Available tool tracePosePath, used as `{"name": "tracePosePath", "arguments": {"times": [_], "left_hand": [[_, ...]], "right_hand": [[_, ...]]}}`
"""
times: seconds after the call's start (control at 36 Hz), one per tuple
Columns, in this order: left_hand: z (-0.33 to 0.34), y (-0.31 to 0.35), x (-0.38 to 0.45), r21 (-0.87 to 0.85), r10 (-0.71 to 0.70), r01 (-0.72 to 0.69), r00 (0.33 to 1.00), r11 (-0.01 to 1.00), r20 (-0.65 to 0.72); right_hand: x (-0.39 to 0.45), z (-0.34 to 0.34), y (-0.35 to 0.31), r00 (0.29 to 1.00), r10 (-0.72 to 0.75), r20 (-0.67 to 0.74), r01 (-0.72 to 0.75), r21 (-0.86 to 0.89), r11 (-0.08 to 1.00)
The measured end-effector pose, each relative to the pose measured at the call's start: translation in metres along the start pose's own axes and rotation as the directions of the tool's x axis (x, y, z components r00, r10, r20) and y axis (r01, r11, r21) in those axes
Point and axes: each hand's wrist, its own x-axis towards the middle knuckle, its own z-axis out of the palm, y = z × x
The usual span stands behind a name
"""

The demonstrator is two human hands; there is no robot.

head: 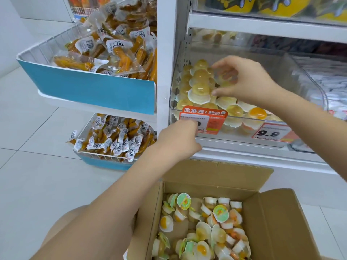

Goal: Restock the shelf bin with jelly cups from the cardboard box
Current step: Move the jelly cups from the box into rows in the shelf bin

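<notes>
While right hand pinches a jelly cup over the shelf bin, cups look light, stiff, slippery. Grip by the rim. Left hand curled at the bin front; grip unclear.

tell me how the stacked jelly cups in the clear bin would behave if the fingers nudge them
The stacked jelly cups would probably slide or topple: they sit dome-up, overlapping on thin rims. Their glossy plastic looks slippery. They seem light and fairly stiff, since the right hand holds one by the fingers alone. The clear bin wall should contain any spill.
</notes>
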Motion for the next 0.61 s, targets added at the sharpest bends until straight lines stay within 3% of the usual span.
{"name": "tracePosePath", "arguments": {"times": [0.14, 0.25, 0.33, 0.42, 0.53, 0.61], "left_hand": [[0.017, -0.009, -0.003, -0.026, 0.106, -0.103, 0.976, 0.994, 0.192], [0.056, -0.012, -0.014, -0.282, 0.133, -0.038, 0.937, 0.959, 0.324], [0.108, -0.024, -0.035, -0.411, 0.076, 0.058, 0.951, 0.910, 0.301], [0.163, -0.042, -0.057, -0.327, 0.025, 0.127, 0.906, 0.936, 0.422], [0.218, -0.063, -0.072, -0.282, -0.074, 0.232, 0.876, 0.931, 0.476], [0.252, -0.075, -0.076, -0.266, -0.093, 0.256, 0.861, 0.929, 0.501]], "right_hand": [[-0.080, 0.000, 0.019, 0.965, 0.096, -0.245, -0.027, 0.269, 0.963], [-0.151, 0.029, 0.035, 0.938, 0.196, -0.284, -0.079, 0.376, 0.923], [-0.199, 0.066, 0.056, 0.946, 0.299, -0.125, -0.234, 0.373, 0.898], [-0.237, 0.108, 0.081, 0.921, 0.360, 0.152, -0.390, 0.303, 0.869], [-0.273, 0.160, 0.112, 0.792, 0.367, 0.488, -0.499, 0.170, 0.850], [-0.288, 0.192, 0.128, 0.721, 0.378, 0.581, -0.524, 0.100, 0.846]]}}
